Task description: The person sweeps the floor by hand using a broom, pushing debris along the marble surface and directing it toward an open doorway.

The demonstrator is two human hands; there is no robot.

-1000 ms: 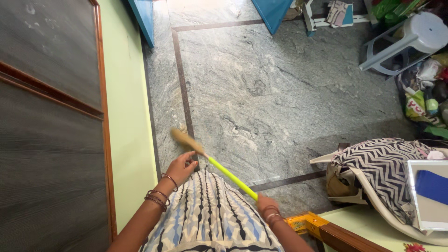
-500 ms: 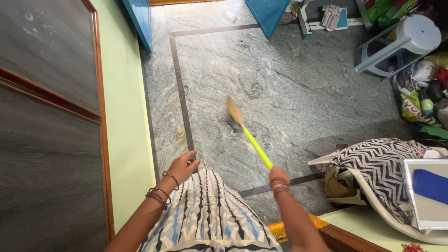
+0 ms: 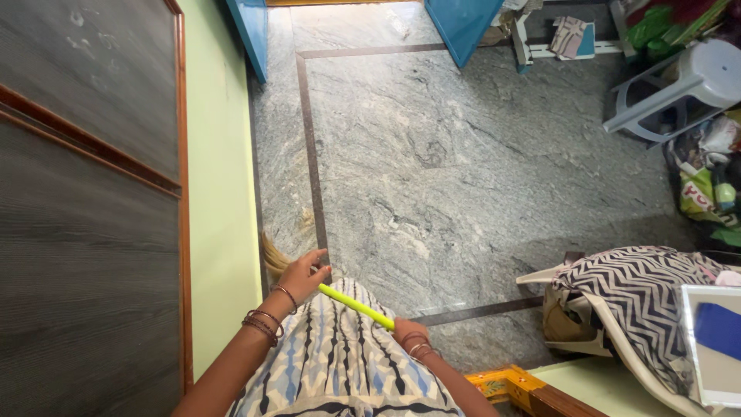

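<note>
Holding a short broom with a bright yellow-green plastic handle and straw-coloured bristles [image 3: 356,306], we keep it low across the front of our blue, white and black patterned dress [image 3: 340,363]. Our right hand [image 3: 407,332] is wrapped around the near end of the handle, fingers closed on it, with bangles on the wrist just behind. From there the handle slants up and to the left, over the dress, until it passes behind our left hand [image 3: 303,276]. That hand rests at the handle's far end with its fingers loosely curled; we cannot tell whether it grips the handle or only touches it. It wears dark metal bangles [image 3: 262,324] on the forearm. Beyond the left hand the blurred bristles [image 3: 273,255] fan out to the left, close to the pale green wall [image 3: 220,193] and over the strip of grey speckled stone floor [image 3: 463,170] beside a dark inlaid line. To the left of the wall stands a dark grey wood-framed door panel [image 3: 85,193]. On the right, well apart from the broom, a black-and-white zigzag cloth [image 3: 641,289] lies over a cream plastic chair, and farther up a grey plastic stool [image 3: 687,81] stands among bags and clutter.
</note>
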